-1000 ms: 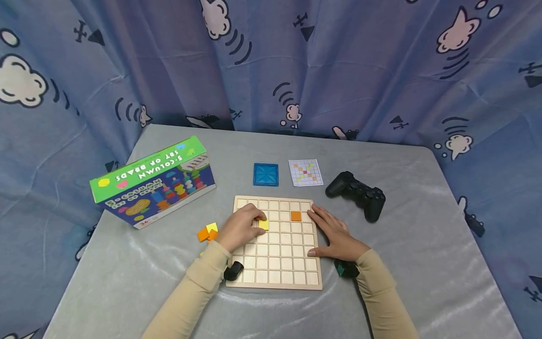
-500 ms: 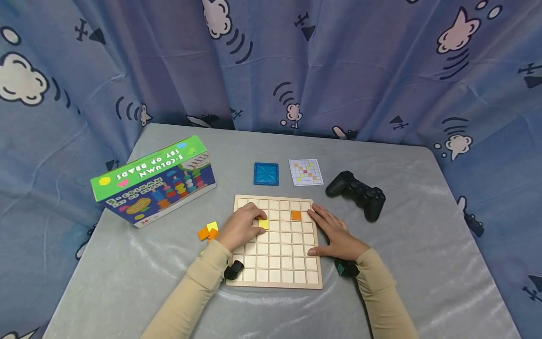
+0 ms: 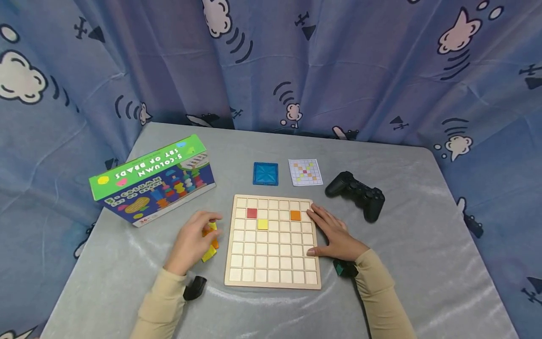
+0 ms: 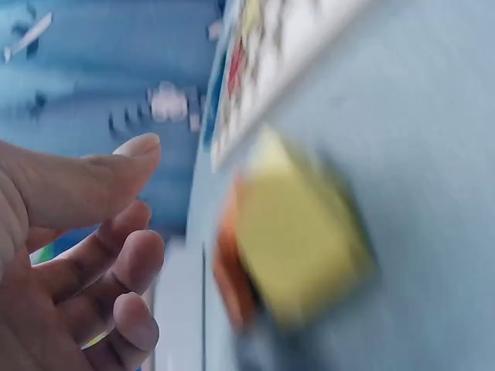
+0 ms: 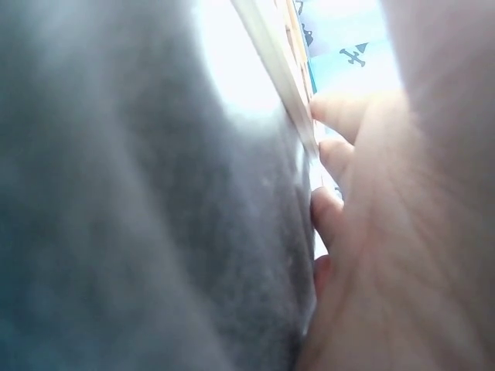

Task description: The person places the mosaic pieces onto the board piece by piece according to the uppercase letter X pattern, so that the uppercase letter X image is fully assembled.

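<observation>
A wooden grid board (image 3: 273,262) lies mid-table in the head view. Seated in its cells are a red tile (image 3: 251,213), a yellow tile (image 3: 263,224) and an orange tile (image 3: 295,215). Left of the board my left hand (image 3: 188,245) hovers over a small pile of loose tiles (image 3: 209,254), partly covering it. In the left wrist view its fingers and thumb stand apart with nothing between them, beside a blurred yellow tile (image 4: 298,239) and an orange one (image 4: 232,267). My right hand (image 3: 338,238) rests with extended fingers along the board's right edge.
Behind the board lie a blue square tray (image 3: 266,173) and a printed grid card (image 3: 306,172). A black game controller (image 3: 355,195) is at the right. A green and blue toy box (image 3: 156,188) stands at the back left. A patterned curtain hangs behind.
My left hand has let go of the yellow tile on the board and moved left to the loose tiles. The red tile, hidden before, now shows. My right hand stays put.
</observation>
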### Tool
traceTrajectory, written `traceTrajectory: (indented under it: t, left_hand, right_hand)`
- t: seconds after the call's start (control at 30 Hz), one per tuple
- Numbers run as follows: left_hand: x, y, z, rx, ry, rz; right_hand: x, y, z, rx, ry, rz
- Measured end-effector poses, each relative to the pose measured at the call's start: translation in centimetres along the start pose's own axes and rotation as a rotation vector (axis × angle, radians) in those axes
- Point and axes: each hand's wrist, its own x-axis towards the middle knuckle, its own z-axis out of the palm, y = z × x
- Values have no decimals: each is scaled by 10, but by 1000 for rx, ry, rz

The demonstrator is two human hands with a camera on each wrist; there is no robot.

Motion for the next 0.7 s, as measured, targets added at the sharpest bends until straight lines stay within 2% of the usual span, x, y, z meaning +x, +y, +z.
traceTrajectory:
  t: [0.1,0.23,0.37,0.7]
  left_hand:
    - [-17,-15,-12,31,22,-97]
    - [-28,-27,-15,42,-12,-172]
    - [-30,-32,-12,35,-34,-198]
    - [-31,-38,-7,72,19,-192]
  right_hand:
    - [0,-1,-1,2,6,-19]
    - [-1,0,-3,9,18,-34]
    - [-1,1,-3,8,12,-19]
    - [0,1,0,14,7,-21]
